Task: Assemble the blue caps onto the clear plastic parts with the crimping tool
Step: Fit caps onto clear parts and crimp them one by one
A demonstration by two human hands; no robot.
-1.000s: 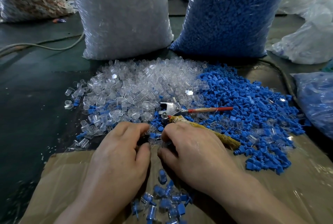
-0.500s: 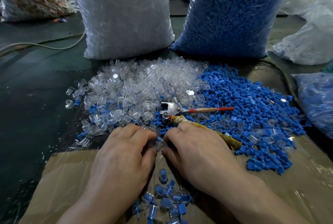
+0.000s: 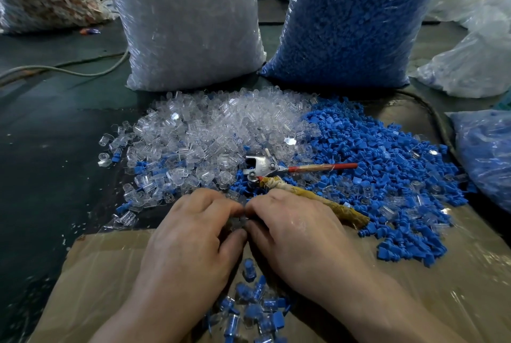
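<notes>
— While the left hand [image 3: 190,237] and the right hand [image 3: 293,232] are meeting like this, what do they hold?

— One small clear part [image 3: 237,223]. It is pinched between the curled fingertips of both hands. Whether something blue sits on it already, I cannot tell, because the fingers cover it.

— And where is the crimping tool [image 3: 264,167]?

— No hand holds it. It lies just behind the hands, where the heap of clear parts [image 3: 215,127] borders the heap of blue caps [image 3: 387,166]. Its red handle points to the right. Its other handle, wrapped in yellowish cloth, passes behind the knuckles of the right hand.

— What else stands around?

— Below the wrists lies a little group of assembled pieces [image 3: 254,309], on brown cardboard [image 3: 110,273]. Behind the heaps stand two full sacks, the clear sack [image 3: 188,19] and the blue sack [image 3: 351,16]. On the left, a pale cable [image 3: 69,72] runs over the dark table [image 3: 41,149].

— Did something change?

— Yes. One second ago there was a small gap between the hands, and a bit of blue showed in it. Now the fingertips touch and the gap is closed. The tool and both heaps lie as before.
</notes>
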